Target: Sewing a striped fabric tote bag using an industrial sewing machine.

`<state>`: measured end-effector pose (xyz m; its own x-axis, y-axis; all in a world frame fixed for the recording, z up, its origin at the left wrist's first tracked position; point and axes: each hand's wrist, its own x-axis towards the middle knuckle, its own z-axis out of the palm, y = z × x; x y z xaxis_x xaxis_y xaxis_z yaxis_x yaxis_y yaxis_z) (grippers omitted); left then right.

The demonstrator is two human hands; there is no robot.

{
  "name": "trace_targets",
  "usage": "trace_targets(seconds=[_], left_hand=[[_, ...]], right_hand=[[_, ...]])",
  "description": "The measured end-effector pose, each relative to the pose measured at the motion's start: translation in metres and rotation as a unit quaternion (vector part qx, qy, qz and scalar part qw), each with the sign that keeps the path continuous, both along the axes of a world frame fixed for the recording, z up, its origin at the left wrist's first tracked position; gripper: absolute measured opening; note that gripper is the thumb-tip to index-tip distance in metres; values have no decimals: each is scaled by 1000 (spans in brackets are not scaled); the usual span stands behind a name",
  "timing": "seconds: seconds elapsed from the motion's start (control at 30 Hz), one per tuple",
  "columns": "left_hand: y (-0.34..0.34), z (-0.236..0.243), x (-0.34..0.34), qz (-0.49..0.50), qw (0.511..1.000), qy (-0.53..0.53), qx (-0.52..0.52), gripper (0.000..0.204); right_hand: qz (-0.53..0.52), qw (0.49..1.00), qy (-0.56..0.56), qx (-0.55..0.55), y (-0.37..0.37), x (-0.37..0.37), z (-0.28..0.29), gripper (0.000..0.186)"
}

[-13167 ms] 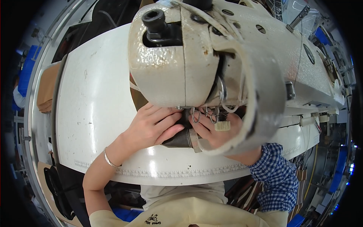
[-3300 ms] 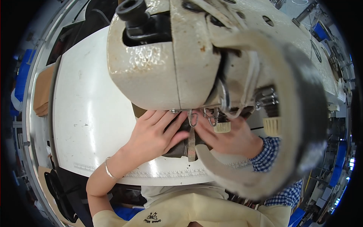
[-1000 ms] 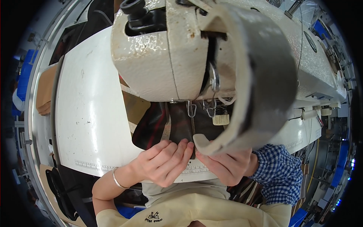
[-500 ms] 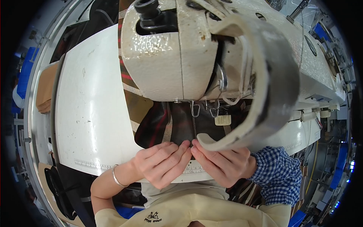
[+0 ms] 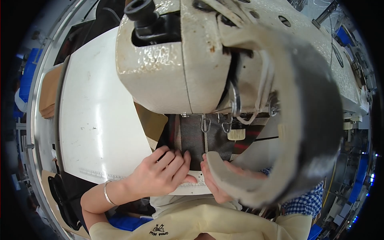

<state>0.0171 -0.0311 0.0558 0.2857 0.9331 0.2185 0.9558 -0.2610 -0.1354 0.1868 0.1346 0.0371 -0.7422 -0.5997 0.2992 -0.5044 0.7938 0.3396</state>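
A dark plaid fabric [image 5: 192, 138] with red and tan stripes lies under the head of a cream sewing machine [image 5: 156, 84]. My left hand [image 5: 166, 170] is curled at the near left edge of the fabric, fingers bent onto it and thumb pointing right. At the fabric's near edge, by a narrow pale strip, my right hand [image 5: 212, 180] holds on with its fingers together. A curved pale part of the machine [image 5: 316, 116] hides much of that hand and its wrist. Small wire loops [image 5: 205, 125] hang above the fabric, just beyond my hands.
The white table [image 5: 96, 112] spreads to the left, with a ruler scale [image 5: 96, 173] along its near edge. A brown stack [image 5: 51, 92] lies beyond its left rim. Near the needle area sits a small cream ridged block [image 5: 236, 134]. An olive piece [image 5: 150, 122] lies beside the fabric.
My hands, close together before, are now apart; the left has shifted left, and the right is more covered by the curved part. The fabric lies flatter. The machine appears larger in view.
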Motion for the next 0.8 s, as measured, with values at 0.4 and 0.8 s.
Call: trace_targets(seconds=[0.4, 0.8], left_hand=[[19, -36, 12, 75, 961, -265, 42, 42], [28, -23, 1, 73, 971, -227, 24, 43]], right_hand=[[-40, 999, 3, -27, 0, 3, 6, 28], [-66, 998, 2, -13, 1, -4, 9, 27]])
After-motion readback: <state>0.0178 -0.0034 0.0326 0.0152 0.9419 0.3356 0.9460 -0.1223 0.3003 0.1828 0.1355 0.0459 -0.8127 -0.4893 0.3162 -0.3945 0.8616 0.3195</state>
